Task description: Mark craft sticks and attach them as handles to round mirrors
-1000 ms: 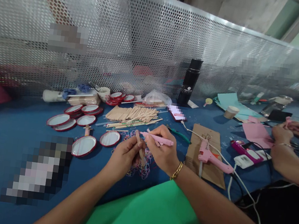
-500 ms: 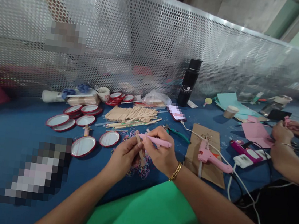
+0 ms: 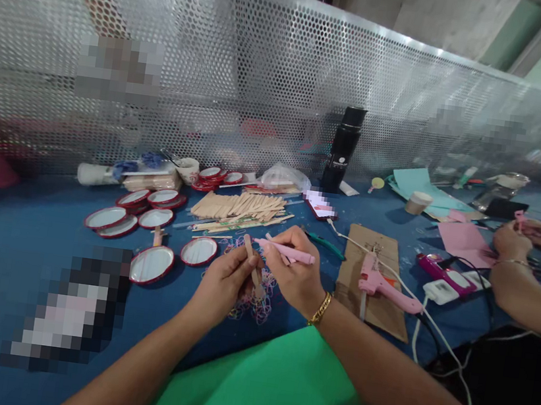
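My left hand is closed on a flat wooden craft stick, pinching it between thumb and fingers so it stands up at a tilt. In my right hand is a pink marker, gripped like a pen. Its tip points left, very close to the upper part of the stick, with a small gap showing. A second thin pink piece, perhaps the cap, shows among the right fingers. Beneath both hands lies a tangle of coloured rubber bands. Just beyond is a heap of craft sticks.
Round red-rimmed discs lie at the left. A black bottle stands by the perforated metal screen. A pink glue gun rests on cardboard, with white cables alongside. At the right, another person's hands hold something pink.
The marker has shifted slightly right, its tip drawing away from the stick, which it overlapped before. More of the stick's top shows. My left hand has barely moved.
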